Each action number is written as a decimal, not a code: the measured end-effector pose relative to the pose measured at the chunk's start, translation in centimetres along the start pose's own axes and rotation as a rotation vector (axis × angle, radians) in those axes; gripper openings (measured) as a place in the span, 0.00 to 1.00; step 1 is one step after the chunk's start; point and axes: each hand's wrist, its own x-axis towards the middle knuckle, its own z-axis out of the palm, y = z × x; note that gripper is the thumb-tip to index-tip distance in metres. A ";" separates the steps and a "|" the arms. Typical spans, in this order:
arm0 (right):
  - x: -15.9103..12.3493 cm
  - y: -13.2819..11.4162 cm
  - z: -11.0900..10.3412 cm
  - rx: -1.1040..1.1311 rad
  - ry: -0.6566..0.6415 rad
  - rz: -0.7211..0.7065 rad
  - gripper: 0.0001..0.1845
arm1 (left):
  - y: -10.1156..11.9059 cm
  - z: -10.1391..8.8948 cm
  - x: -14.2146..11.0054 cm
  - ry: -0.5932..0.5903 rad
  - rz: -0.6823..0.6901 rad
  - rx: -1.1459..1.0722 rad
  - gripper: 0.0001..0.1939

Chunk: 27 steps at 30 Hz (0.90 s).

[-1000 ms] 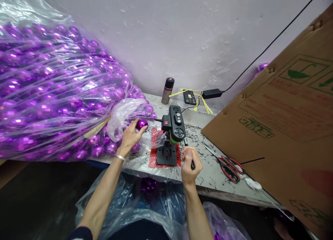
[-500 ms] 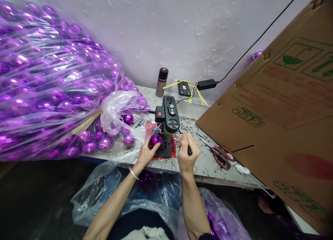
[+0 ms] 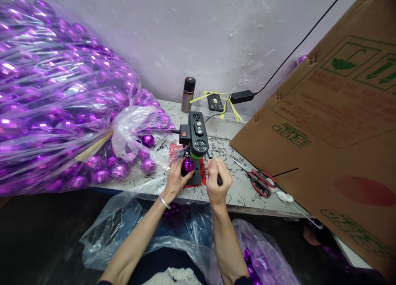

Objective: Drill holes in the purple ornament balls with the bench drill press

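A small black bench drill press (image 3: pixel 198 132) with a red switch stands on the worktable. Under its head, my left hand (image 3: pixel 175 180) grips a shiny purple faceted ball (image 3: pixel 188 165) between thumb and fingers, just above the black base plate (image 3: pixel 195 178). My right hand (image 3: pixel 218 179) is closed around the black-tipped lever (image 3: pixel 220 180) at the press's right side. Where the tool meets the ball is hidden beneath the head. Two loose purple balls, one of them this ball (image 3: pixel 148 166), lie left of my left hand.
A big clear bag of purple balls (image 3: pixel 62 103) fills the left. Red-handled scissors (image 3: pixel 261 182) lie at right, before a large cardboard box (image 3: pixel 324 144). Behind the press are a dark bottle (image 3: pixel 188 95), a phone (image 3: pixel 215 102) and a black power adapter (image 3: pixel 242 96). Black shavings litter the tabletop.
My left hand has brought the purple ball from the left of the base to under the press head. My right hand stays closed on the lever. The whole view has shifted slightly.
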 end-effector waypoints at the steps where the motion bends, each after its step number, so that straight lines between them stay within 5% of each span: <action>1: 0.0 0.0 0.0 -0.004 0.001 -0.001 0.20 | -0.1 -0.1 -0.1 -0.015 0.028 0.001 0.27; 6: -0.1 0.2 0.1 0.007 0.010 -0.004 0.19 | -0.7 -0.5 -0.5 -0.064 0.107 -0.011 0.28; 27: -2.4 1.7 0.8 -0.047 0.084 -0.012 0.18 | -1.8 0.8 -0.4 -0.065 0.053 -0.084 0.29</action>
